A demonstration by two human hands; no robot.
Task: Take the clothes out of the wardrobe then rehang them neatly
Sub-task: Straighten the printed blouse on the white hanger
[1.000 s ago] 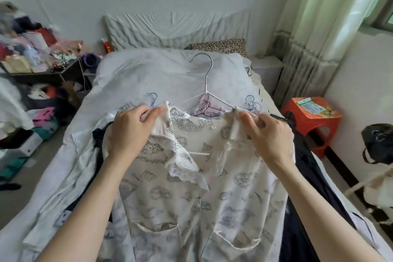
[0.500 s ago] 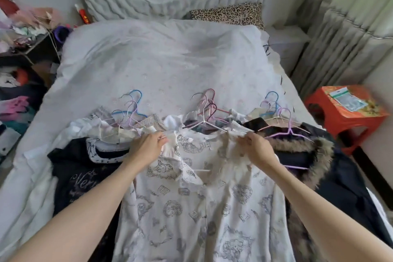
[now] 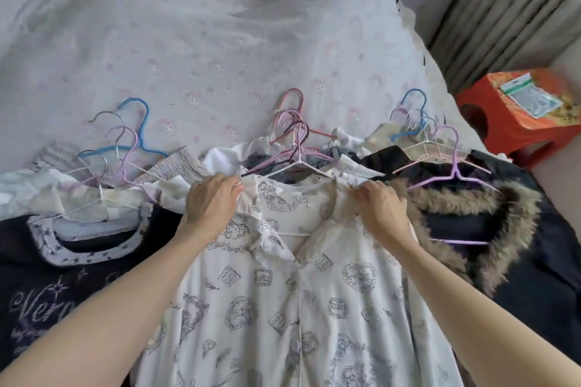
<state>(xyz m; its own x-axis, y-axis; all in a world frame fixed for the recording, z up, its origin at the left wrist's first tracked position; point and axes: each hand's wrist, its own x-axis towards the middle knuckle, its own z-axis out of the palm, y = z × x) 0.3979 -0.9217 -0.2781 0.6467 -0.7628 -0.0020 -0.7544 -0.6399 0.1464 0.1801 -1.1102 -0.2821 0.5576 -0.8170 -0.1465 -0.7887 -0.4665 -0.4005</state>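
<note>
The main risk is that the printed shirt [image 3: 283, 292] slides off its white hanger [image 3: 301, 163] when it is lifted from the bed [image 3: 220, 41]: its collar is rumpled and the fabric looks thin and slippery, so a shoulder could slip off one hanger arm. The hook of that hanger also lies among the pink hangers [image 3: 289, 116] just above the shirt, and a pull could snag them and drag other clothes along.

The left hand [image 3: 210, 207] pinches the shirt's left collar and shoulder with fingers curled. The right hand [image 3: 380, 207] grips the right collar the same way. The shirt lies flat, front up, between a dark top [image 3: 78, 280] on its left and a fur-trimmed coat [image 3: 490, 229] on its right.
</note>
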